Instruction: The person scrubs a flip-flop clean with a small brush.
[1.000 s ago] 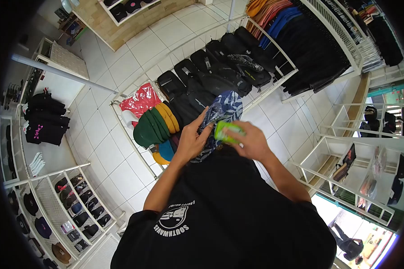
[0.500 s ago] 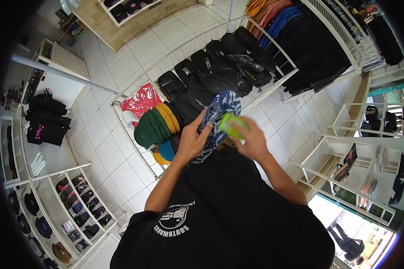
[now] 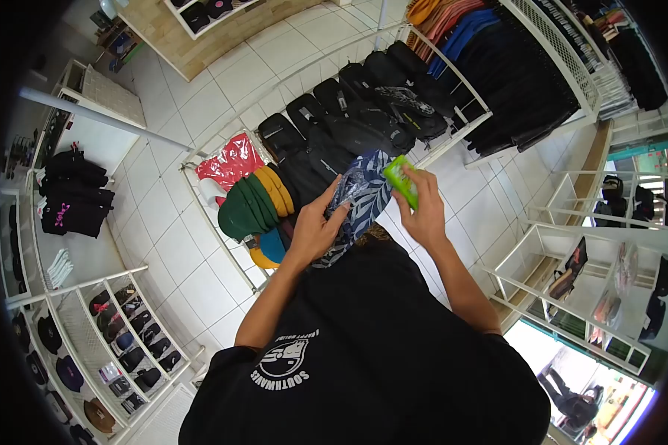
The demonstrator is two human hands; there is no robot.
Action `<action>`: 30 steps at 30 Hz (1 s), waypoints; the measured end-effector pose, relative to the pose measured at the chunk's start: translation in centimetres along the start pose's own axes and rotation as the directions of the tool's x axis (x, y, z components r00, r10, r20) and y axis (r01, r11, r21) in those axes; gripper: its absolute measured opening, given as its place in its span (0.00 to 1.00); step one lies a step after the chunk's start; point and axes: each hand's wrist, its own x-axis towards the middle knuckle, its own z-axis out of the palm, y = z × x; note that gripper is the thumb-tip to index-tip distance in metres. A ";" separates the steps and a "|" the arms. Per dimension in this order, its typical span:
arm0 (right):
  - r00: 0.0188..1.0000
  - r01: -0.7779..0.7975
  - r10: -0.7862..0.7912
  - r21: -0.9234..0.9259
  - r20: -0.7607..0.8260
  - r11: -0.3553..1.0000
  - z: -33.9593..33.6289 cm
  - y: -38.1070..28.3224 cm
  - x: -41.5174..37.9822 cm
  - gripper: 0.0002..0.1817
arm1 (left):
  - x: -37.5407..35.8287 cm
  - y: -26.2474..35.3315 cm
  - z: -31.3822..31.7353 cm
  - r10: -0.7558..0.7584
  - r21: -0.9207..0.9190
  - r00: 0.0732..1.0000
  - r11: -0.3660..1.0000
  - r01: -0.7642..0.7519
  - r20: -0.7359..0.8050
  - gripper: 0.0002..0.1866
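Observation:
My left hand (image 3: 318, 228) grips the left side of a navy leaf-print piece of fabric (image 3: 367, 200) in shiny clear plastic, thumb on top. My right hand (image 3: 425, 211) is closed around a small bright green pack (image 3: 399, 178), held at the fabric's right edge; I cannot tell what kind of pack it is. Below and beyond the fabric, black bags (image 3: 304, 111) lie in rows on a white wire rack. Left of my left hand are stacked green caps (image 3: 241, 211) and yellow caps (image 3: 274, 189), beside a red plastic-wrapped item (image 3: 231, 158).
The white rack's metal rail (image 3: 467, 126) runs around the bags. Hanging black garments (image 3: 519, 89) stand at the upper right. A cap shelf (image 3: 130, 348) is at lower left, white shelves (image 3: 571, 289) are at right, and a person (image 3: 575, 400) appears at the bottom right.
My right hand has moved the green pack from over the fabric, where it was blurred, to its right edge. More of the leaf print shows. My left hand keeps its grip.

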 end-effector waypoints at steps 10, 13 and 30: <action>0.997 0.071 -0.069 -0.066 0.029 0.995 -0.4 -1.5 2.4 0.29 | -0.3 0.5 -0.4 0.016 0.089 1.000 0.996 -0.018 0.021 0.30; 0.998 0.053 -0.053 -0.004 -0.017 0.999 0.0 -1.3 3.6 0.29 | -0.2 0.4 -0.4 0.122 0.132 0.991 0.983 -0.128 0.049 0.30; 0.999 0.049 -0.046 -0.148 0.025 0.988 1.4 -1.9 0.7 0.31 | -0.1 0.6 -0.4 0.046 0.132 0.998 0.990 -0.039 -0.048 0.30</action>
